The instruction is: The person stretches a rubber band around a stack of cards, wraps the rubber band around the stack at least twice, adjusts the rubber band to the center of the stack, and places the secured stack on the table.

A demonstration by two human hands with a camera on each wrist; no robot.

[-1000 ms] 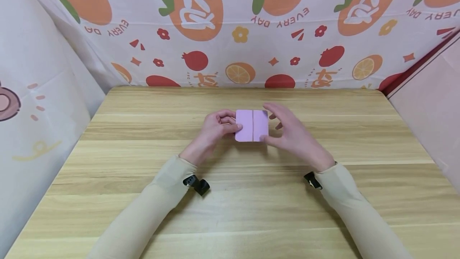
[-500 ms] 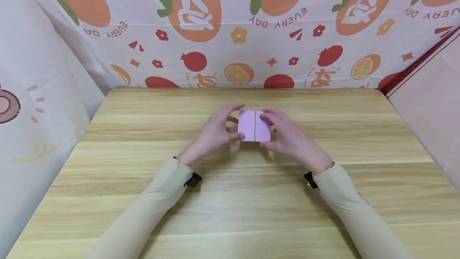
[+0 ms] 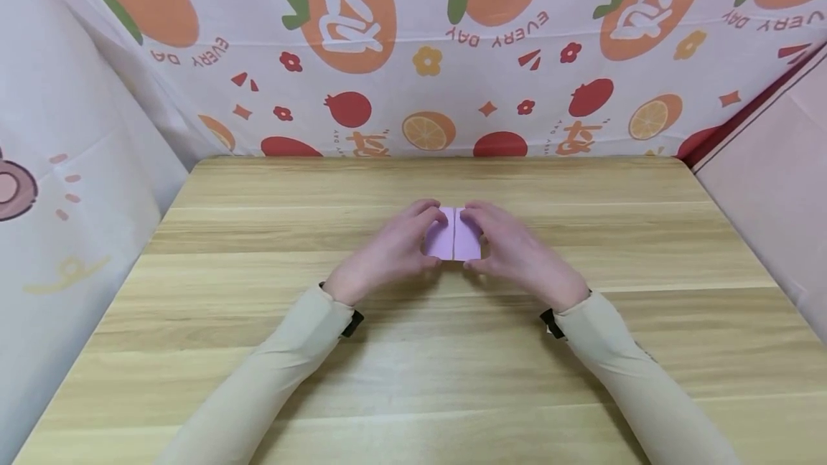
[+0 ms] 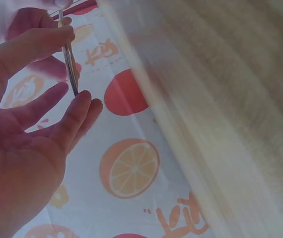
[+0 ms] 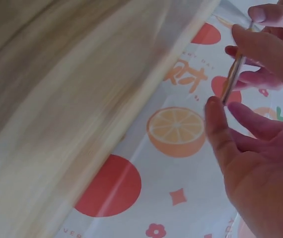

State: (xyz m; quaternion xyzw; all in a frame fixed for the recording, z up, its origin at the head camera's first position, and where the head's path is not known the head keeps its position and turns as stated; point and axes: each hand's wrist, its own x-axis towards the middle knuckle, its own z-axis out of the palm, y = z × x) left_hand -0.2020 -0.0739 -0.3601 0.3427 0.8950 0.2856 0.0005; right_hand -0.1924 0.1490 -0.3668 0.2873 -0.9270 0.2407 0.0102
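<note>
A thin lilac stack of square paper (image 3: pixel 441 242) is held up above the table between both hands in the head view. A narrow tan band (image 3: pixel 454 235) runs up its middle. My left hand (image 3: pixel 397 248) grips the left side, thumb at the near edge and fingers at the far edge. On the right side my right hand (image 3: pixel 523 250) holds it the same way. Edge-on in the left wrist view, the stack (image 4: pixel 70 67) shows fine layers between thumb and fingertips. The right wrist view also catches its edge (image 5: pixel 234 78). Fingers hide the outer corners.
The wood-grain table (image 3: pixel 400 364) spreads under both arms. A fruit-printed cloth (image 3: pixel 426 99) hangs behind its far edge. Pale cloth (image 3: pixel 97 128) hangs on the left, and a pale panel (image 3: pixel 775 185) stands on the right.
My left hand has shifted from pinching the left edge to gripping the near and far edges. My right hand has closed in on its side. The stack has tilted and come slightly nearer.
</note>
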